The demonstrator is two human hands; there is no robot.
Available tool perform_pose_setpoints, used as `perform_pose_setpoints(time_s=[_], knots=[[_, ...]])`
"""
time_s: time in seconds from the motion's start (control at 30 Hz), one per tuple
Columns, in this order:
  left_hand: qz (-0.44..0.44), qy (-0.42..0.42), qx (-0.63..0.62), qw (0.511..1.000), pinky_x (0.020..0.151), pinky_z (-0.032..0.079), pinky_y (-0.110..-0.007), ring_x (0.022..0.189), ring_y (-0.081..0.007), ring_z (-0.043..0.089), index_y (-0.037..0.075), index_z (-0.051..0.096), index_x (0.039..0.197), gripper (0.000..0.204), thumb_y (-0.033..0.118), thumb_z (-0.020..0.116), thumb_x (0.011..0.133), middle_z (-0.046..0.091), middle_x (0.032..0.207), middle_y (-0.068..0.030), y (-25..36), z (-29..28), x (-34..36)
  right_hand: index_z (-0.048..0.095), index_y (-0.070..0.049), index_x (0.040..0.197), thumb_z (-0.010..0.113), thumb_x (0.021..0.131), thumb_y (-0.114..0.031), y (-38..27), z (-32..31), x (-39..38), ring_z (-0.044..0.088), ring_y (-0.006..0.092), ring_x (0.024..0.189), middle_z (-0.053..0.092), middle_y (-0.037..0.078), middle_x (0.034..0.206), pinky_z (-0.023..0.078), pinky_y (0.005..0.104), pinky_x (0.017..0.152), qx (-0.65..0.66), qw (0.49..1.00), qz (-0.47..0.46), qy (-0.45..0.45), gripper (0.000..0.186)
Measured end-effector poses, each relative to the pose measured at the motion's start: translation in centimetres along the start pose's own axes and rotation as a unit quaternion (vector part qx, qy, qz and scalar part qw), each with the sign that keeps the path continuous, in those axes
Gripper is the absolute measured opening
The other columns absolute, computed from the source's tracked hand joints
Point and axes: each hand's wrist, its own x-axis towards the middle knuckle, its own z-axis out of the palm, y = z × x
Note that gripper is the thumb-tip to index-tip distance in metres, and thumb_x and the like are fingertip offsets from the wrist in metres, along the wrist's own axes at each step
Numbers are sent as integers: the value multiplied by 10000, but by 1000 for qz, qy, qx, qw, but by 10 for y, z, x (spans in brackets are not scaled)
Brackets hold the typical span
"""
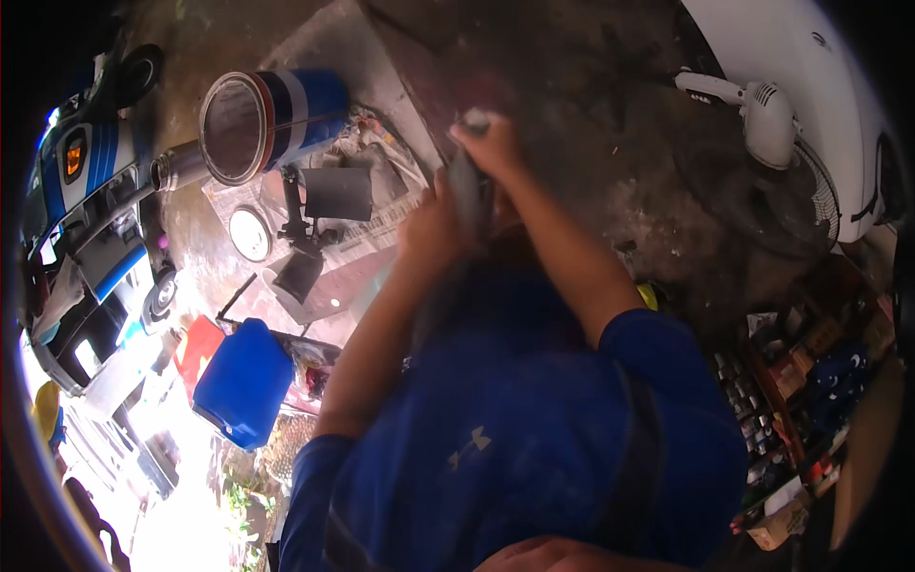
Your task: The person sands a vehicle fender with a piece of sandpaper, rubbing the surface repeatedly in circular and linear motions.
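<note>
Right hand [494,148] up top, its grip clasping the end of a blurred grey object [464,191]; left hand [431,224] close alongside, grip impossible to tell! That object sits right of the blue-and-white drum [315,110].

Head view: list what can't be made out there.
In the head view:
Grey object by the left hand and right hand: exact shape lost to blur.
White vehicle: cut off by the upper edge.
Small items at lower right: too small and dim to identify.
Bright patch at lower left: detail lost to glare.
</note>
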Motion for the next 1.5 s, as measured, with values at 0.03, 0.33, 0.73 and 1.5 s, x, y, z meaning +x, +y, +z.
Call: perform_pose_setpoints(time_s=[0.03,0.33,0.73,1.5], knots=[[35,-51,-19,998,892,577,-507,1010,-457,723,14,326,1514,1175,419,943,600,734,1029,-285,-10,-9,-5,738,-6,908,876,779,-416,2,0,-2,746,406,867,756,218,890,563,472,774,25,1000,10,-5,452],[8,-88,-54,995,882,584,-509,978,-449,733,104,153,1663,1376,363,956,576,735,1045,-290,-9,-11,-21,736,16,1016,886,809,-429,-18,-16,-59,765,310,890,775,193,944,574,409,796,9,1000,7,-2,513],[27,-56,-49,997,870,599,-517,938,-446,744,167,174,1669,1319,351,926,601,752,997,-264,-8,-10,-19,745,36,940,864,812,-452,-32,-15,-49,762,354,890,763,242,914,574,426,827,96,976,196,-5,519],[30,-43,-56,997,857,595,-509,950,-443,745,143,217,1655,1321,377,941,574,759,1039,-244,-8,-7,-23,720,40,967,862,815,-368,-52,-22,-66,740,417,915,745,252,952,564,489,813,12,986,167,17,457]])
